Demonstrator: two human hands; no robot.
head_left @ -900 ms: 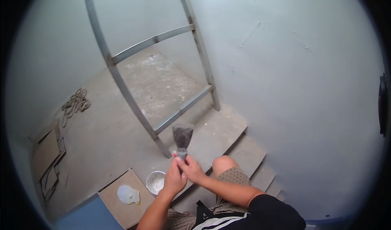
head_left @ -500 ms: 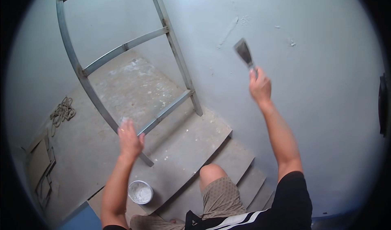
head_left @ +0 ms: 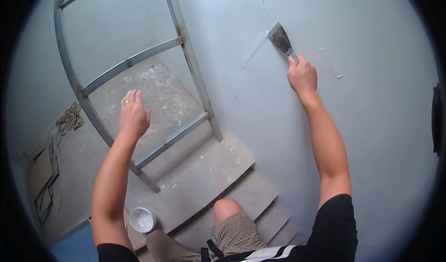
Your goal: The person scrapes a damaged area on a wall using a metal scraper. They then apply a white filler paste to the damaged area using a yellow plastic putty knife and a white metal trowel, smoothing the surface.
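My right hand (head_left: pixel 303 79) is wrapped round the handle of a putty knife (head_left: pixel 281 39), whose wide metal blade points up and left. One blade corner is at the top of a slanting streak of white filler (head_left: pixel 256 51) on the pale wall; whether it presses there I cannot tell. Raised in front of the metal ladder (head_left: pixel 171 143), my left hand (head_left: pixel 134 113) has its fingers extended and thumb apart, with nothing in it. White smears show on its fingertips. Below it, a small tub of white paste (head_left: pixel 142 220) stands near my knee.
Concrete steps (head_left: pixel 260 183) go down at the lower right beside the wall (head_left: pixel 371 136). Coiled rope (head_left: pixel 69 119) lies on the landing at the left, near flat boards (head_left: pixel 42 169). More filler patches (head_left: pixel 338 73) dot the wall right of the knife.
The putty knife has come up to the filler streak, which looks smoother and longer. My left hand has risen from beside the ladder's lower end. The whole view has shifted slightly.
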